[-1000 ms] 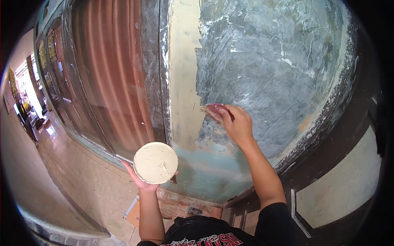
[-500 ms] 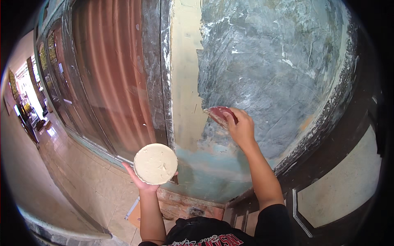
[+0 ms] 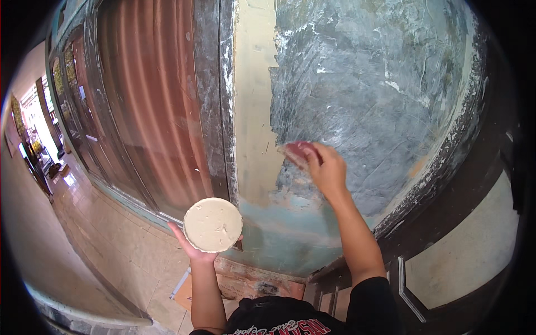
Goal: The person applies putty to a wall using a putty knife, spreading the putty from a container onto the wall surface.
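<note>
My left hand (image 3: 195,250) supports a round tub (image 3: 213,225) from beneath, its fingers mostly hidden under it. Thick cream-coloured putty fills the tub, its surface slightly dented. In my right hand (image 3: 330,174) is a dark red putty scraper (image 3: 301,152), pinched between thumb and fingers and slightly blurred. Pale putty smears its lower side. The scraper's left tip is by the ragged right edge of a cream putty strip (image 3: 254,106) that runs down the wall; whether it touches cannot be told. Right of the strip spreads the grey, patchy wall (image 3: 363,95).
A dark-framed window (image 3: 151,100) with reddish curtains stands left of the strip. Below is a bluish-green band of wall (image 3: 279,229). Dark wooden panelling (image 3: 446,223) rises on the right. Flattened cardboard (image 3: 183,293) lies on the tiled floor (image 3: 131,251).
The scraper has tilted slightly and blurs with motion, staying by the strip's edge. The tub has shifted very slightly downward in my left hand. Both arms are otherwise almost in the same place.
</note>
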A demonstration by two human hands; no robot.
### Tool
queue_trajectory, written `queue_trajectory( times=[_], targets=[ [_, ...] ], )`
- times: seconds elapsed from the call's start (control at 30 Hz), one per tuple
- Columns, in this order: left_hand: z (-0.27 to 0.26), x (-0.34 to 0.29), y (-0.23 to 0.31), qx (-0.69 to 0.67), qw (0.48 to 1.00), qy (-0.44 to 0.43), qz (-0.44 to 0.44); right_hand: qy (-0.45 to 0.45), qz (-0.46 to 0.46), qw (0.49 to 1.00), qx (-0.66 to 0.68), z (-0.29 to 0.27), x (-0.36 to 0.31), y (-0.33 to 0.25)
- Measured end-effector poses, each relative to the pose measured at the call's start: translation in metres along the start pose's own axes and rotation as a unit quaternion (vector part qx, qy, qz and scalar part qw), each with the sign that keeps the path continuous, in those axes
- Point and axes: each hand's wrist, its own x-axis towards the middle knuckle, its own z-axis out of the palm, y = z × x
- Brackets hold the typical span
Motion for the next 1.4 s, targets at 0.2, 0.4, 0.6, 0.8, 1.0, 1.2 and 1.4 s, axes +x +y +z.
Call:
queue_trajectory(
  times=[0.2, 0.4, 0.6, 0.8, 1.0, 1.2, 1.4],
  targets=[
    [0.000, -0.001, 0.001, -0.038, 0.999, 0.025, -0.002, -0.073, -0.024, 0.997, 0.030, 0.007, -0.049, -0.003],
    [0.008, 0.005, -0.007, -0.006, 1.000, 0.025, 0.002, -0.214, -0.060, 0.971, -0.088, 0.033, -0.059, 0.012],
    [-0.005, 0.004, -0.003, 0.000, 0.998, 0.063, 0.015, 0.054, -0.005, 0.998, 0.042, -0.012, 0.008, -0.005],
    [0.005, 0.003, -0.005, -0.018, 1.000, 0.002, -0.015, -0.126, -0.076, 0.989, 0.011, 0.018, -0.084, 0.022],
    [0.014, 0.004, -0.004, -0.057, 0.997, 0.058, -0.015, -0.189, -0.060, 0.977, -0.085, 0.019, -0.071, 0.027],
    [0.022, 0.004, -0.006, -0.095, 0.995, 0.041, -0.010, 0.009, 0.001, 0.997, 0.072, -0.026, -0.009, 0.014],
    [0.018, 0.002, -0.008, -0.131, 0.991, 0.029, -0.031, -0.131, -0.070, 0.989, -0.005, 0.019, -0.084, 0.024]
  ],
)
